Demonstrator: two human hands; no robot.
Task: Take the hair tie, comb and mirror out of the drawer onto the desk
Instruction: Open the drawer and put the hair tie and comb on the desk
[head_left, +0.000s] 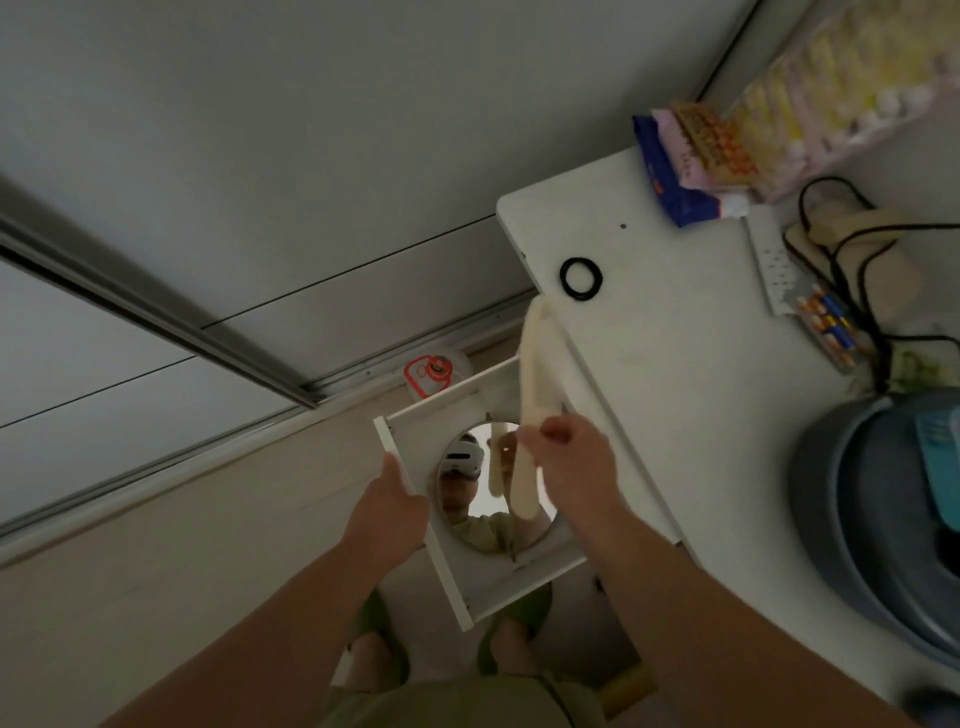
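Observation:
A black hair tie lies on the white desk near its left edge. My right hand is shut on a long cream comb, held above the open white drawer with its far end over the desk edge. A round mirror lies flat in the drawer, partly hidden by the comb and my right hand. My left hand grips the drawer's front panel.
On the desk stand snack packets, a white power strip with black cables, batteries and a grey round container. A red-and-white item lies on the floor behind the drawer. My feet in green slippers are below it.

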